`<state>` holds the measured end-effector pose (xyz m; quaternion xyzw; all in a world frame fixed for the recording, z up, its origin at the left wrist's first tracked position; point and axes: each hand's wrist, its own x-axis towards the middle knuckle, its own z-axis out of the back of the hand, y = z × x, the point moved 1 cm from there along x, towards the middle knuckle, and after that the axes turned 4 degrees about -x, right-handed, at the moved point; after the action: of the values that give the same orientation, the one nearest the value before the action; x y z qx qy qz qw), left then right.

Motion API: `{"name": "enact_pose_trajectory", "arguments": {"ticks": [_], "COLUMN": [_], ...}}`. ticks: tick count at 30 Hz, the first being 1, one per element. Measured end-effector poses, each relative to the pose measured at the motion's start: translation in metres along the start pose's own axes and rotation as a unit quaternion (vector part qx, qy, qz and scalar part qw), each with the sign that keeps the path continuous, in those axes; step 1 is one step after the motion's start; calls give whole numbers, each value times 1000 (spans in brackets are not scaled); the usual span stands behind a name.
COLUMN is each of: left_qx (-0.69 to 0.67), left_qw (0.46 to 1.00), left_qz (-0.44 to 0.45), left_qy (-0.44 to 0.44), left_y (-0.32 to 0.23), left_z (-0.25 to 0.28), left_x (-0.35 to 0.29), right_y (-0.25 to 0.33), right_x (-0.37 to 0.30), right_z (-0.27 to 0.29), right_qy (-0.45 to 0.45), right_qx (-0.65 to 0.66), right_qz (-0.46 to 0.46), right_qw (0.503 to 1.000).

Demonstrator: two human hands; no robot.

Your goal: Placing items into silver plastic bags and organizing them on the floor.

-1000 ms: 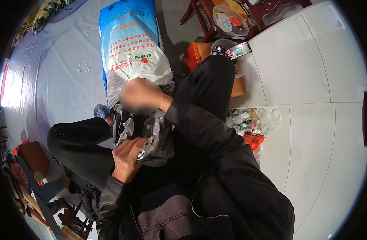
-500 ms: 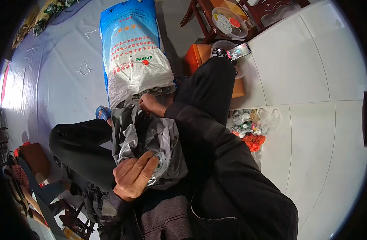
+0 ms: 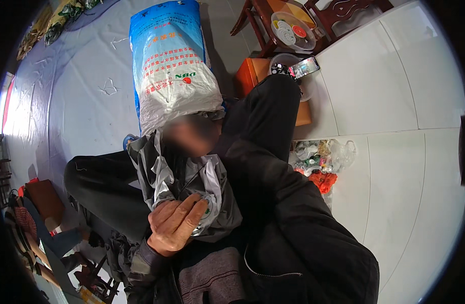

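A thin, shiny grey sheet-like material (image 3: 154, 164) lies bunched over my lap, with a round white-and-green print on it. My left hand (image 3: 176, 223) has its fingers pressed together on this material, beside the print. At the far end of the bunch, my right hand (image 3: 194, 136) is blurred, so its fingers do not show clearly; it is by the material. Just beyond lies a large blue-and-white woven sack (image 3: 174, 76), its near end open towards me. Grey stuff at that opening is partly hidden by my right hand.
To the right, an orange stool (image 3: 250, 76) bears a clear tub with dark pieces and a phone (image 3: 304, 67). A wooden chair (image 3: 260, 25) carries a clear container (image 3: 293, 30). Plastic bags of small items (image 3: 321, 154) lie on the tiles. Other people's legs (image 3: 65, 243) show at lower left.
My right hand has moved slightly nearer to me and blurred, and the grey material's far-left edge has lifted and spread. My left hand stays on the material, shifted slightly right.
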<state>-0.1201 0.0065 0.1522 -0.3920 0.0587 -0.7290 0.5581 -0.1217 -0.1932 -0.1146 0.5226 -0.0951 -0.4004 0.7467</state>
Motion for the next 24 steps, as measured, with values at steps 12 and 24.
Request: {"name": "enact_pose_trajectory", "arguments": {"ticks": [12,24], "left_qx": [-2,134], "left_qw": [997,965], "left_qz": [47,131], "left_qy": [57,184], "left_y": [0,52], "left_z": [-14,-16], "left_x": [10,-21], "right_y": [40,73], "right_x": [-15,-10], "right_z": [3,67], "right_qy": [-87,-132], "right_qx": [255,478], "right_qz": [24,40], "right_qw": [963,867]}}
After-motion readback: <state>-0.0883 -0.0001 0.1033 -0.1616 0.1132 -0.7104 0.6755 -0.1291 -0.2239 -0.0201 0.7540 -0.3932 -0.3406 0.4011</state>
